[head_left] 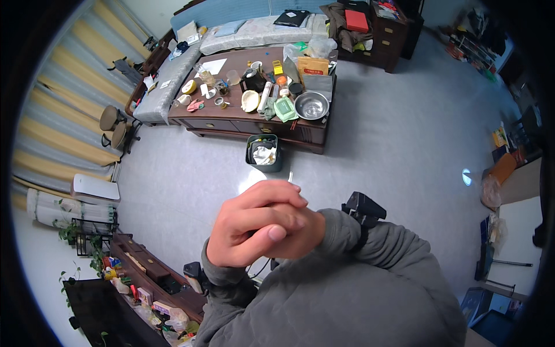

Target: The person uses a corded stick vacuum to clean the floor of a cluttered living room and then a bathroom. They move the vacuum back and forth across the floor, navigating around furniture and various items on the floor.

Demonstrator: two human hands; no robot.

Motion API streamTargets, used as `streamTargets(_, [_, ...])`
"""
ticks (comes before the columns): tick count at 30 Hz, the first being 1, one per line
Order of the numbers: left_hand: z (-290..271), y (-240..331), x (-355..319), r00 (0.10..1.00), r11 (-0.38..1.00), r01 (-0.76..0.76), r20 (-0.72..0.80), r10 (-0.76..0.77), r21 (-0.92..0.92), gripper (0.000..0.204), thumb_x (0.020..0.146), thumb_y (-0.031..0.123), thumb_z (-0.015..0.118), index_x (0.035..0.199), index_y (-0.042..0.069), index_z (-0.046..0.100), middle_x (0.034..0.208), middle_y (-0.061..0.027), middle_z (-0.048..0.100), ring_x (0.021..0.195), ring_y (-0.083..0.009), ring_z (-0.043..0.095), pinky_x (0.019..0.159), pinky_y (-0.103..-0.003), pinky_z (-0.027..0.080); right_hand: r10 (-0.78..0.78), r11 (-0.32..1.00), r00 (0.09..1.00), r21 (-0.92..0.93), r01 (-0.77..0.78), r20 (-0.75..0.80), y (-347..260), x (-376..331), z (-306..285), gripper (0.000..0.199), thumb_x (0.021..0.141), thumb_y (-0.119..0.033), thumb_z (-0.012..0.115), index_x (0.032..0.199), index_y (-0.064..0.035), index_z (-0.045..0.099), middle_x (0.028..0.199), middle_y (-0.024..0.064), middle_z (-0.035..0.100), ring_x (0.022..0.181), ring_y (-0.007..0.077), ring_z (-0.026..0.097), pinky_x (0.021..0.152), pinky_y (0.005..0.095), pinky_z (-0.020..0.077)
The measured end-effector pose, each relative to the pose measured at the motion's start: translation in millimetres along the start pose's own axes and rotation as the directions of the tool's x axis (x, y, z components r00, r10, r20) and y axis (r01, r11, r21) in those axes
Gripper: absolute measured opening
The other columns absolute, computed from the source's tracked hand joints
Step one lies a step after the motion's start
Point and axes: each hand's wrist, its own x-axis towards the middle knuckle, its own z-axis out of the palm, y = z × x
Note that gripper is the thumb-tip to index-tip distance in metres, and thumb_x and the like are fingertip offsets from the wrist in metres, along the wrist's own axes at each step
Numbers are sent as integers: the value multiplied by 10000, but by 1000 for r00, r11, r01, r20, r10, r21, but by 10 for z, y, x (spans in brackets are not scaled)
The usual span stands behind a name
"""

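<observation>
My two hands are clasped together in front of my chest, above the floor. The left hand [240, 222] is closed around my right hand [309, 237], its fingers lying over the right one and its thumb on the near side. Most of the right hand's fingers are hidden under the left. Both arms wear grey quilted sleeves [341, 228]. A black box-shaped device [365, 207] is strapped to the right wrist. Another black device [194, 270] shows beside the left forearm. No object is visible in either hand.
Ahead stands a brown wooden coffee table [217, 124] crowded with a metal bowl [312, 106], cups and packages. A dark bin [263, 169] with waste stands before it. A sofa [260, 32] lies behind. A cluttered low cabinet [151, 263] is near left, white furniture [517, 237] right.
</observation>
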Motion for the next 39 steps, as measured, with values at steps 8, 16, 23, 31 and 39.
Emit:
streamTargets(8, [172,-126,-5,995,993,-95,-35,92,-75,364,857,274,514,833,-45,687,1019,-257,624,1002,-406,596,925,-495,451,26,999,999,27,-27,45,-163,-111,-179,140,842,-59,597,975,-15,597,869,102,619,831,217,608,720,319,485])
streamTargets(16, [226,-512,-188,956,858,-162,-292,15,-488,770,750,376,813,1329,20,452,1397,-297,385,1265,-388,449,1045,-502,378,38,995,999,-88,-38,-3,-137,228,-377,130,807,-98,574,824,-1,659,880,77,623,805,152,593,715,301,476])
streamTargets(23, [184,-959,-731,817,974,218,-533,-218,-63,467,752,92,709,1172,26,517,1087,-130,565,1005,-230,569,856,-343,469,212,958,977,193,-213,26,117,703,-180,184,860,-163,613,830,17,633,664,79,634,594,127,594,572,273,484])
streamTargets(31, [-1073,-1445,-1308,232,933,349,-957,-177,-88,234,850,99,619,1053,32,523,686,-34,527,559,-99,489,543,-237,415,371,913,929,179,-367,12,1219,725,-127,524,951,-288,546,1362,5,404,1245,158,556,1115,266,591,958,383,460])
streamTargets(39, [-2323,-1823,-1507,-16,957,289,-999,29,24,187,844,47,576,1009,-21,521,630,-32,476,534,-120,460,549,-283,411,993,-71,-13,-490,-869,-119,3004,-1429,-1578,502,875,-378,617,1227,-22,580,1173,218,638,1085,298,624,914,390,490])
